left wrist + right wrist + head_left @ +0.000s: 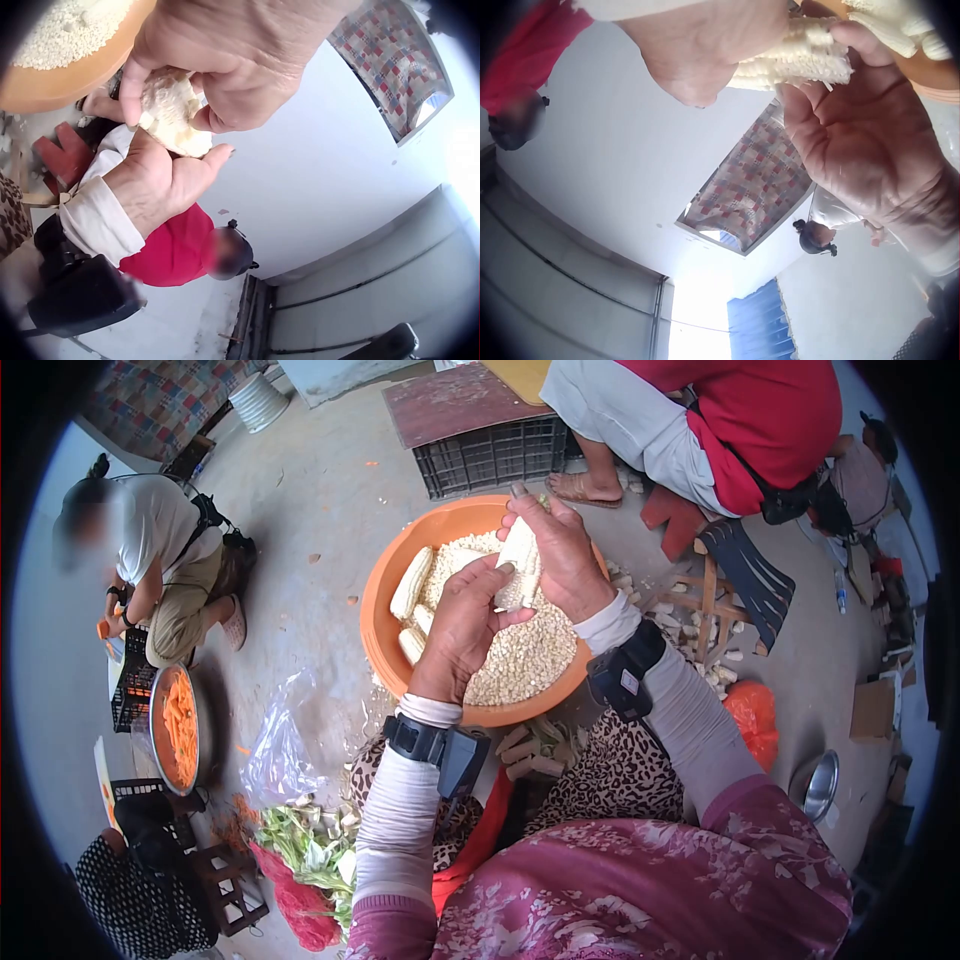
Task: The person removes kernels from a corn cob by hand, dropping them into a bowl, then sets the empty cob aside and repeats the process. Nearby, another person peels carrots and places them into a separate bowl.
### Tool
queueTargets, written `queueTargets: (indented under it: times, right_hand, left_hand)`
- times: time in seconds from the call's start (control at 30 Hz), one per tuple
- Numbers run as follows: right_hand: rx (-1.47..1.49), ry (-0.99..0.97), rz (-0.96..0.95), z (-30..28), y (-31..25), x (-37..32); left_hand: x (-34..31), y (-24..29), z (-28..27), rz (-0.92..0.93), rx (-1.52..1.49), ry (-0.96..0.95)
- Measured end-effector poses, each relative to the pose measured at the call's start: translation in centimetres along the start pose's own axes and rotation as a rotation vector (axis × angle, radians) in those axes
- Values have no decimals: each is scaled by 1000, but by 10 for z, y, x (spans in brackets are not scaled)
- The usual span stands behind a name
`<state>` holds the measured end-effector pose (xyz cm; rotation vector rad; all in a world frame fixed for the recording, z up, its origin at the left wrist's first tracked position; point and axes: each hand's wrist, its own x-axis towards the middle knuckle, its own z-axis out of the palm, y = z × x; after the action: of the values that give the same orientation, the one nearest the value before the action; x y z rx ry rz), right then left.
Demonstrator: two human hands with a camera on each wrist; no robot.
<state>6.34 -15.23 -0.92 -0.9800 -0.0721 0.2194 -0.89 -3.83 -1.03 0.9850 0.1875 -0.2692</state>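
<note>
Over the orange basin (375, 600), both hands hold one pale corn cob (519, 557) between them. Curled fingers of the left hand (462, 618) grip its lower end, thumb lying along it. The right hand (568, 555) holds the upper part, its thumb pointing up. Close up in the left wrist view, the cob (174, 112) shows a partly bared, rough face. Rows of kernels remain on the cob (802, 60) in the right wrist view. Loose kernels (520, 670) fill much of the basin, and several whole cobs (411, 582) lie along its left side.
Stripped cobs (545, 750) lie below the basin, with more at its right by a small wooden stool (745, 580). A black crate (490, 460) stands behind. At left are a clear plastic bag (283, 745), husks (310, 845) and a bowl of carrots (180, 730). Other people sit around.
</note>
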Motion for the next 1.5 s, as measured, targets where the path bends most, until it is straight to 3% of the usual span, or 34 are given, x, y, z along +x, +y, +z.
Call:
queueTargets:
  times: [0.47, 1.17, 1.5]
  right_hand:
    - [-58, -84, 55, -1, 2, -3]
    - [-41, -64, 46, -2, -3, -2]
    - [-86, -91, 71, -2, 0, -2]
  left_hand:
    - [-2, 7, 0, -62, 144, -12]
    - [0, 5, -5, -91, 46, -24]
    - [0, 5, -3, -75, 134, -13]
